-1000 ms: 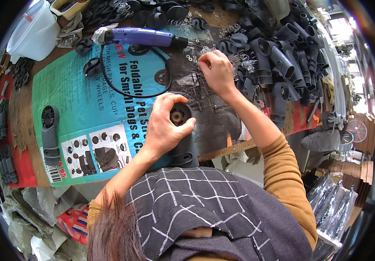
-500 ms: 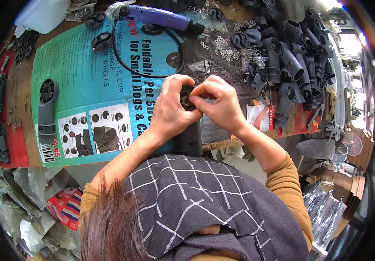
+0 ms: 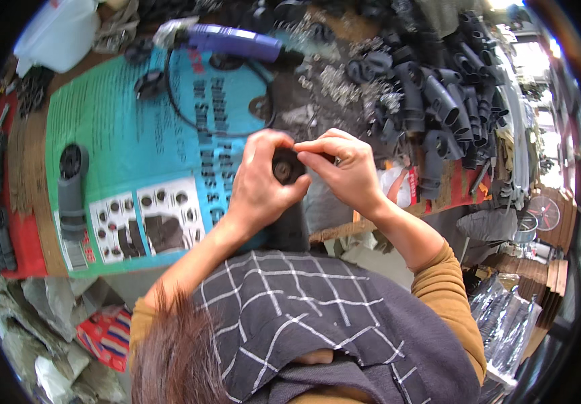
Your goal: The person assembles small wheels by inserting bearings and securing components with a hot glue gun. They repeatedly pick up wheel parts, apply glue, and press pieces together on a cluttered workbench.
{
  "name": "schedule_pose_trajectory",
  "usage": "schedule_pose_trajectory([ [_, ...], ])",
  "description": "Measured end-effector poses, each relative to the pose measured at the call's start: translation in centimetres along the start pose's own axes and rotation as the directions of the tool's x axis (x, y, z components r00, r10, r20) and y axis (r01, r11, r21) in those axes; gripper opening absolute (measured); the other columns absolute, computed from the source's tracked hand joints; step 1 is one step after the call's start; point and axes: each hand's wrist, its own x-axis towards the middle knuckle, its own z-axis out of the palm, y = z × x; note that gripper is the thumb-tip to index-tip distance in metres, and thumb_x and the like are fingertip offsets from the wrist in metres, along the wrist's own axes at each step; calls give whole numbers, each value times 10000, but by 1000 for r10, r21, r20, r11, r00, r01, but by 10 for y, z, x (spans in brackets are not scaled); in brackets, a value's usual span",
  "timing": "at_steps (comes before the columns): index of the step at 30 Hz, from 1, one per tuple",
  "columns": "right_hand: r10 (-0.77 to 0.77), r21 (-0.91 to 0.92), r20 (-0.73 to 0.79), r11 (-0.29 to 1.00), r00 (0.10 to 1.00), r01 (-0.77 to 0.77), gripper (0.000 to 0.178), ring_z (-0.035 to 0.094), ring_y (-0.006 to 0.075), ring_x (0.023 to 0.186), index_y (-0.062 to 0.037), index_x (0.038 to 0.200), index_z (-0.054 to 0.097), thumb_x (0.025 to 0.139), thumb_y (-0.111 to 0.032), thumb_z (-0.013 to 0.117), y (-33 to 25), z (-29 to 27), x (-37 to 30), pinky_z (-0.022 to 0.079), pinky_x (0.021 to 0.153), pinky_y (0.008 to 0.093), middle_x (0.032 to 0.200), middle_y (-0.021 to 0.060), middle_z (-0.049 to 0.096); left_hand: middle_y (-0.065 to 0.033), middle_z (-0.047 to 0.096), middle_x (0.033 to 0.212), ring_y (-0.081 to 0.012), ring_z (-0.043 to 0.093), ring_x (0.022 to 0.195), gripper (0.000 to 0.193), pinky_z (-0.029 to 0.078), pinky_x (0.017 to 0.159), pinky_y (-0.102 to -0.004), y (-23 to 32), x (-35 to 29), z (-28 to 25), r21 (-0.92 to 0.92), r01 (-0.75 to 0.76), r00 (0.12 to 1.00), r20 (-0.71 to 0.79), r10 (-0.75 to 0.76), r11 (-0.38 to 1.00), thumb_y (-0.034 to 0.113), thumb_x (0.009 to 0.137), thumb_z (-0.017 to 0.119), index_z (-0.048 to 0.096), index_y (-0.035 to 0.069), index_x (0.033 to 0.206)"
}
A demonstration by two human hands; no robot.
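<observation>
A dark grey plastic joint piece (image 3: 289, 225) stands on the table edge in front of me, its round hollow end facing up. My left hand (image 3: 261, 183) is wrapped round this end, thumb on the near side and fingers on the far side. A small round fitting shows in the middle of the hollow. At the hollow's upper right rim, my right hand (image 3: 346, 167) is closed in a pinch of thumb and forefinger. Whatever lies between those fingertips is too small and blurred to name. A similar grey joint piece (image 3: 73, 192) lies apart on the left.
A printed blue-green cardboard sheet (image 3: 128, 135) covers the table. A purple power screwdriver (image 3: 233, 42) with a black cord lies at the back. Small metal rings (image 3: 337, 84) are scattered right of it, beside a heap of dark plastic parts (image 3: 438, 101). A white tub (image 3: 58, 34) stands far left.
My right fingertips have shifted from over the hollow to its rim, so more of the inside shows. My left hand keeps its grip. The whole view has shifted slightly and blurred.
</observation>
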Motion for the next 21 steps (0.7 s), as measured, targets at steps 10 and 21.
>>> schedule_pose_trajectory([
  [10, -265, -777, -325, 623, 908, -96, 98, 577, 289, 937, -108, 769, 730, 791, -193, 688, 133, -105, 162, 471, 848, 390, 889, 73, 655, -159, 517, 1160, -322, 584, 1002, 547, 517, 818, -395, 7, 3, -4, 87, -45, 999, 15, 44, 995, 216, 697, 842, 529, 64, 1120],
  [21, -95, -803, -222, 583, 970, -126, 121, 521, 248, 1017, -162, 780, 731, 782, -281, 707, 112, -104, 169, 395, 812, 415, 972, 7, 607, -161, 474, 1229, -326, 577, 1044, 563, 519, 843, -401, 4, 7, -4, 117, -50, 998, 38, 46, 992, 222, 717, 843, 527, 83, 1162],
])
